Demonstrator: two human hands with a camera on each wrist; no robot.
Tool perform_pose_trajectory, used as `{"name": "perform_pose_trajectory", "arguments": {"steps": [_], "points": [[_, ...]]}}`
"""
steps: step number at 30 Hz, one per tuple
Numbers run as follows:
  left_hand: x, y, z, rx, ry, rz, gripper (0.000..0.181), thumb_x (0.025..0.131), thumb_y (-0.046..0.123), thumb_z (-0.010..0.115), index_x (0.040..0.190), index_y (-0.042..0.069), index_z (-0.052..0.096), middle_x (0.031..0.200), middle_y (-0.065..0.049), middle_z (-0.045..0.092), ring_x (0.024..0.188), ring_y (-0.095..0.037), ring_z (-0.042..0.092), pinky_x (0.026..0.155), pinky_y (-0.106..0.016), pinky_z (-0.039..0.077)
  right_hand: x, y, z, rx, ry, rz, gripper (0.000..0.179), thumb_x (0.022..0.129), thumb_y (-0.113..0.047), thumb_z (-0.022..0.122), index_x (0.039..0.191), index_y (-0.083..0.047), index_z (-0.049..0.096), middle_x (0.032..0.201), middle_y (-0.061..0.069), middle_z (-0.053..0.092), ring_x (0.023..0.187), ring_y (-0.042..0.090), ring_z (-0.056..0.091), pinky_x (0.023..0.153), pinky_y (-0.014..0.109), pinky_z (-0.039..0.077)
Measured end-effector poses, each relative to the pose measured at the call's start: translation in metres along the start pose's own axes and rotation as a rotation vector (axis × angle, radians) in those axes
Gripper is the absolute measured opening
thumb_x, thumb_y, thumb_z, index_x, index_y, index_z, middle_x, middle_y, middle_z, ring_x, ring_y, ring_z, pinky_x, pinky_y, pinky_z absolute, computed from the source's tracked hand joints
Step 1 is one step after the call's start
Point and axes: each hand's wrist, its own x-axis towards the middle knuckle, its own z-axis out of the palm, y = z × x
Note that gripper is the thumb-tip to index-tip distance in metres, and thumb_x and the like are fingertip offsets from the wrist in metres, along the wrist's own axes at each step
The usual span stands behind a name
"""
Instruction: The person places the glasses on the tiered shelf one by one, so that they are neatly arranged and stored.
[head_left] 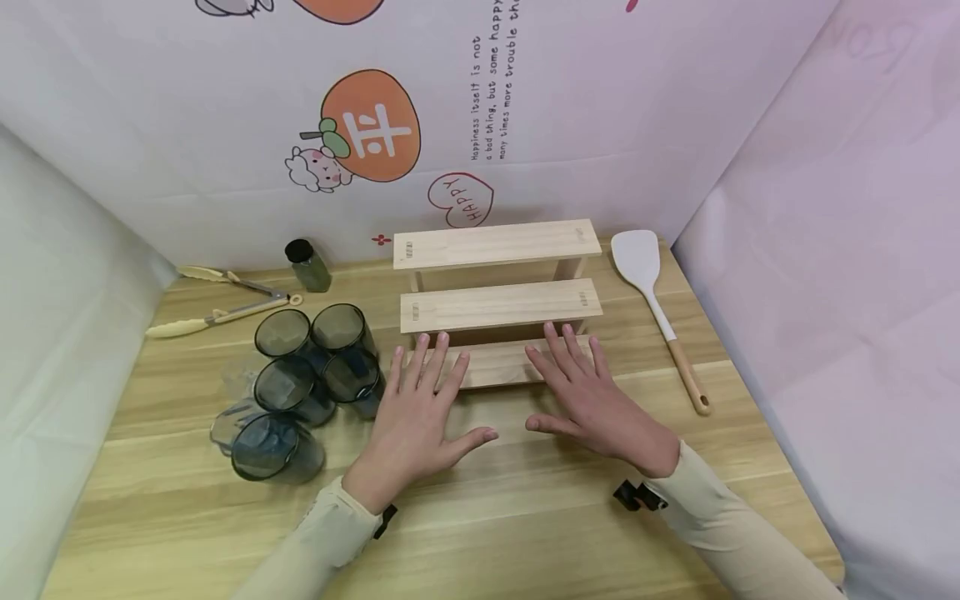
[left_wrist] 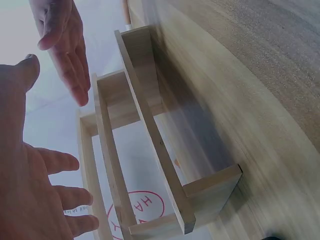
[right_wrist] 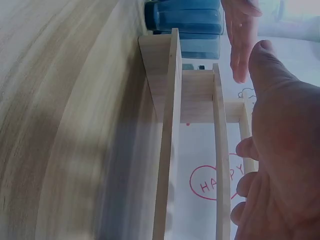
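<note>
A three-tier wooden step shelf (head_left: 498,305) stands at the middle back of the table. My left hand (head_left: 416,417), palm down with fingers spread, is over the front left of its lowest step. Across from it, my right hand (head_left: 592,404) spreads its fingers over the front right. Both wrist views show the left hand (left_wrist: 40,185) and right hand (right_wrist: 285,145) raised apart from the shelf's boards, holding nothing. Several dark tinted glasses (head_left: 279,450) are grouped just left of my left hand. A clear glass item (head_left: 228,425) beside them is partly hidden.
A white spatula (head_left: 637,260) with a wooden handle lies to the right of the shelf. At the back left are yellow-tipped tongs (head_left: 247,310) and a black-capped jar (head_left: 309,267). White printed cloth (head_left: 570,108) walls the wooden table (head_left: 495,533) at the back and sides.
</note>
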Motion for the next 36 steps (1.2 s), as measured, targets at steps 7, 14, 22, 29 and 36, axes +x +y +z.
{"name": "perform_pose_trajectory", "arguments": {"steps": [7,14,22,29,36], "points": [[-0.005,-0.012,-0.009,-0.062,0.118,-0.073,0.092,0.094,0.074,0.045,0.160,0.013,0.030,0.165,-0.018,0.019,0.151,-0.038,0.012,0.119,-0.058,0.006,0.001,0.001,0.000,0.426,0.099,0.068,0.074,0.100,-0.038,0.066,0.159,-0.009,0.033,0.168,0.012,0.011,0.151,0.035,0.015,0.116,0.058,0.020],[-0.022,-0.036,-0.016,-0.180,0.398,-0.197,0.073,0.093,0.052,0.064,0.149,0.008,0.050,0.154,-0.021,0.041,0.141,-0.042,0.034,0.114,-0.061,0.021,0.004,0.020,0.003,1.264,0.338,0.403,0.046,0.101,-0.015,0.066,0.142,0.002,0.050,0.145,0.021,0.050,0.126,0.026,0.057,0.098,0.035,0.050],[-0.038,-0.051,-0.012,-0.165,0.426,-0.340,0.070,0.093,0.047,0.068,0.148,0.007,0.051,0.151,-0.022,0.043,0.131,-0.045,0.041,0.111,-0.066,0.016,-0.006,0.061,0.009,1.396,0.472,0.659,0.047,0.100,-0.012,0.067,0.137,0.010,0.048,0.125,0.019,0.060,0.100,0.020,0.067,0.083,0.028,0.056],[-0.043,-0.056,-0.010,-0.147,0.453,-0.356,0.071,0.091,0.039,0.076,0.148,0.004,0.050,0.148,-0.026,0.044,0.125,-0.048,0.042,0.109,-0.069,0.010,-0.007,0.072,0.014,1.358,0.449,0.738,0.048,0.099,-0.013,0.068,0.137,0.009,0.050,0.113,0.008,0.065,0.092,0.014,0.064,0.076,0.024,0.055],[-0.046,-0.057,-0.007,-0.213,0.445,-0.330,0.076,0.087,0.031,0.083,0.150,0.006,0.048,0.147,-0.025,0.044,0.121,-0.049,0.043,0.103,-0.068,0.020,-0.011,0.077,0.019,1.173,0.355,0.764,0.043,0.099,-0.016,0.069,0.133,0.009,0.058,0.121,0.012,0.060,0.096,0.010,0.062,0.083,0.026,0.055]]}}
